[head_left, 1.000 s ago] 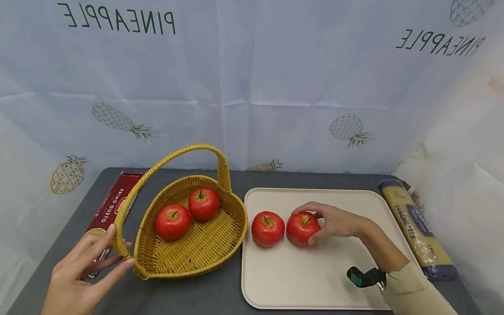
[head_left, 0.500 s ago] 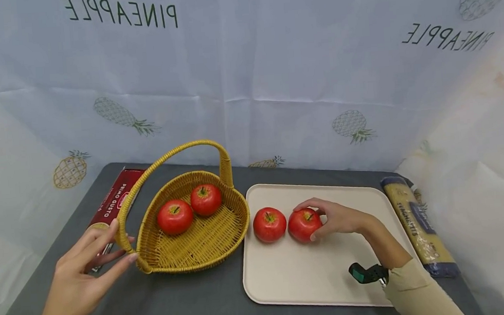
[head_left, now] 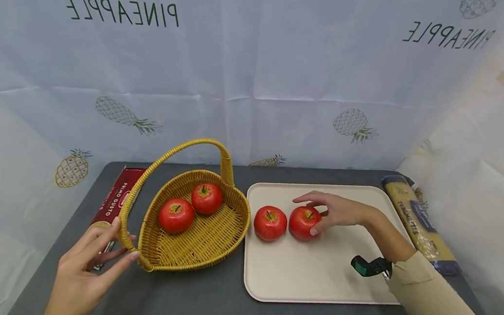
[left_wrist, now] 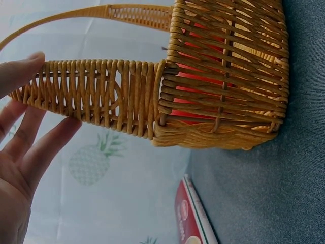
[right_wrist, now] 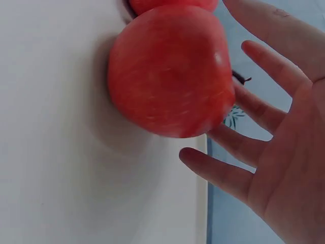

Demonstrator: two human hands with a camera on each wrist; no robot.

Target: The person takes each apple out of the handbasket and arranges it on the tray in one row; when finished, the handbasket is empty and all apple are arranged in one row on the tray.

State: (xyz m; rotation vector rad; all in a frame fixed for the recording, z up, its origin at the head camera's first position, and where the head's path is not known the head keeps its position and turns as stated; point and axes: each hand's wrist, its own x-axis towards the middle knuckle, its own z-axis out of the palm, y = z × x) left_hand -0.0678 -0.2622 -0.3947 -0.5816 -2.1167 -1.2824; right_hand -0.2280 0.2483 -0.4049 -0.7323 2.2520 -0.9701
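My left hand [head_left: 82, 274] holds the side of the wicker basket's handle, thumb on one face and fingertips on the other, as the left wrist view shows. Inside the yellow-brown basket [head_left: 197, 249] lie two red apples, one apple [head_left: 176, 215] in front of the other apple [head_left: 206, 198]. On the beige tray [head_left: 295, 276] two more sit side by side: a left apple [head_left: 270, 223] and a right apple [head_left: 303, 223]. Around the right one my right hand [head_left: 336, 211] hovers with fingers spread and raised off its top; in the right wrist view the palm [right_wrist: 299, 152] faces it.
A red pasta box [head_left: 116, 196] lies behind the left hand, partly hidden by it and the handle. Along the tray's right side lies a spaghetti packet [head_left: 419, 224]. A pineapple-print cloth [head_left: 245, 55] hangs behind the grey table [head_left: 192, 303].
My right hand's fingers have loosened and lifted off the right apple, which stays on the tray. My left hand keeps its hold on the handle. The head view has shifted slightly.
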